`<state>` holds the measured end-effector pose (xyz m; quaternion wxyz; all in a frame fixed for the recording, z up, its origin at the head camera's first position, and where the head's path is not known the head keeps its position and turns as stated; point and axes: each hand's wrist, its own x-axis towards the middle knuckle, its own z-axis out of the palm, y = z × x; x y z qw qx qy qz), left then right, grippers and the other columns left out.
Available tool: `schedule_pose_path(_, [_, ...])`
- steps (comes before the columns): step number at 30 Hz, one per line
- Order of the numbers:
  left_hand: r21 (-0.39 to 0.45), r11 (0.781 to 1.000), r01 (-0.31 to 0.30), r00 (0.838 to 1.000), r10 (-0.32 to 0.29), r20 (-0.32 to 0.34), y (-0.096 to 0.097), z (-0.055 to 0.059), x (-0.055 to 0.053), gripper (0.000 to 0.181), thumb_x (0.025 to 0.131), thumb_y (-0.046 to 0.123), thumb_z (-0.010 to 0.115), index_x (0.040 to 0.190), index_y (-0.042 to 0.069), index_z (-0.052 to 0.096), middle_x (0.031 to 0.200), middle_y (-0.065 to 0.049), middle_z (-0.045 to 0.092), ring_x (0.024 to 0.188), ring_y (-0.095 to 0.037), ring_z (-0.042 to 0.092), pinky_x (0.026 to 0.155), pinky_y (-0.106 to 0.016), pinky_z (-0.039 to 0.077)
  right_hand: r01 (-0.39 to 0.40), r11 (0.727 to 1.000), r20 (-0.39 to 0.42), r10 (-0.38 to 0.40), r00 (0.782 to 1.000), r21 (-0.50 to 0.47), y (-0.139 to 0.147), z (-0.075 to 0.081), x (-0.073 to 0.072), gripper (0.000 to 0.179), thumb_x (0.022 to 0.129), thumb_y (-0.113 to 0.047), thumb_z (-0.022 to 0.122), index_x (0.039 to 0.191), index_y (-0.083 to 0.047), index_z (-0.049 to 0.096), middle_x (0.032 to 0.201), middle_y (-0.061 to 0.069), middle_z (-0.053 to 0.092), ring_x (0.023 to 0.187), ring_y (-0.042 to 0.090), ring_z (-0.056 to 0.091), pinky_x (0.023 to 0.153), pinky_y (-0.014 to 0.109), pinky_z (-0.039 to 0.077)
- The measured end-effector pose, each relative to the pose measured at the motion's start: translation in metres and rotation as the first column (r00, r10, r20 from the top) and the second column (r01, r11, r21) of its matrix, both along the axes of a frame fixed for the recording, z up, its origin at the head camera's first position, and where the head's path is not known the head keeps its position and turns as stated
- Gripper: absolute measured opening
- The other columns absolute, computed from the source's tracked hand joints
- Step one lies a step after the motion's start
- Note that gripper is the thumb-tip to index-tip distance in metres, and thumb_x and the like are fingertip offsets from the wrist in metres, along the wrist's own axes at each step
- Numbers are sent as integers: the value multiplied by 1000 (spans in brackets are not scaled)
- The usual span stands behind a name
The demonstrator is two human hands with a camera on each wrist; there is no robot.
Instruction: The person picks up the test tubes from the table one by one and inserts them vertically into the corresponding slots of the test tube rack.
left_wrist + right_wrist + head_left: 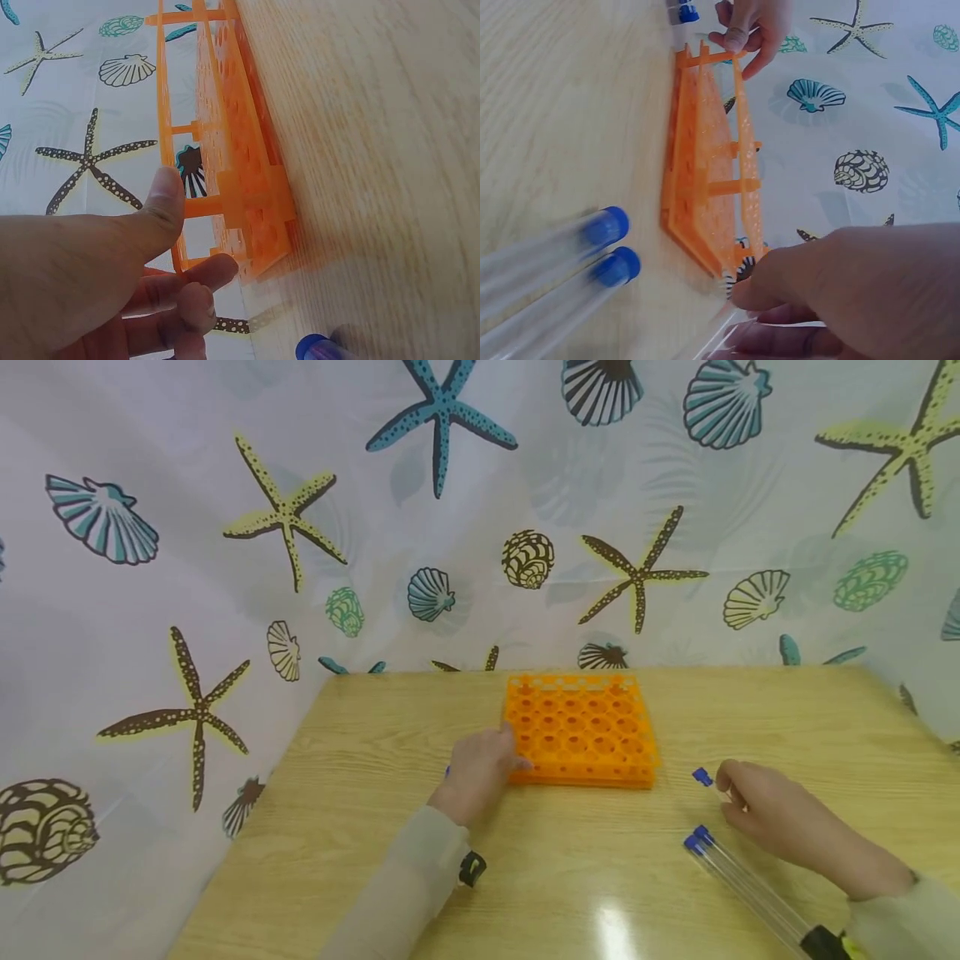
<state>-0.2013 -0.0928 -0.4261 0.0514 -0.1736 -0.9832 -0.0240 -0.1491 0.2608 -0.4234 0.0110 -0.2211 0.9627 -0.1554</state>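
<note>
An orange test tube rack (pixel 581 772) stands on the wooden table, its round holes facing up. My left hand (pixel 480 768) grips the rack's left end, with the thumb (pixel 165 201) on the top plate and fingers bent at the corner below. To the right of the rack, my right hand (pixel 772 810) pinches a clear test tube (pixel 714 330) whose blue cap (pixel 702 777) points toward the rack. Two more capped test tubes (pixel 750 889) lie side by side on the table, below the right hand.
Another blue cap (pixel 315 346) shows beside the left hand, mostly hidden by it in the head view. The wooden table (pixel 360 860) ends at a curtain (pixel 465 543) printed with starfish and shells, which also runs along both sides.
</note>
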Motion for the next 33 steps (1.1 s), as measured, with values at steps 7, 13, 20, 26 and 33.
schedule_pose_path(7, [-83,995,-46,991,35,-132,-2,-5,2,49,88,57,60,89,8,62,55,5,29,46,-9,25,38,-23,21,17,996,-105,-27,994,-92,-15,20,-5,17,86,-2,66,101,1,59,78,-2,56,62,5,42,55,23,42])
schedule_pose_path(13, [-281,957,-74,980,17,-199,-4,-11,5,55,94,65,42,82,12,51,63,2,43,56,-13,37,51,-26,32,48,982,-153,-77,985,-185,-30,32,-7,20,89,-2,66,106,3,58,82,2,59,68,9,48,57,22,45])
schedule_pose_path(20, [-389,916,-98,947,-34,-319,-8,-19,11,57,96,66,34,79,11,44,67,0,41,62,-16,31,59,-28,25,26,964,-299,-108,948,-264,-44,38,-9,21,87,-1,68,106,1,59,82,2,59,72,8,53,59,20,50])
schedule_pose_path(26, [-428,896,-117,955,-16,-297,-8,-21,12,61,98,67,26,83,11,43,74,-3,38,68,-20,31,65,-31,27,12,951,-360,-128,924,-309,-52,42,-9,22,88,0,67,108,1,58,84,4,60,74,9,53,60,22,53])
schedule_pose_path(33, [-291,945,-147,974,87,-211,-6,-21,5,77,88,83,26,97,10,49,92,-7,50,87,-25,43,82,-36,38,5,929,-388,-159,908,-370,-57,45,-10,22,88,2,67,108,1,57,87,4,58,78,5,50,65,11,50])
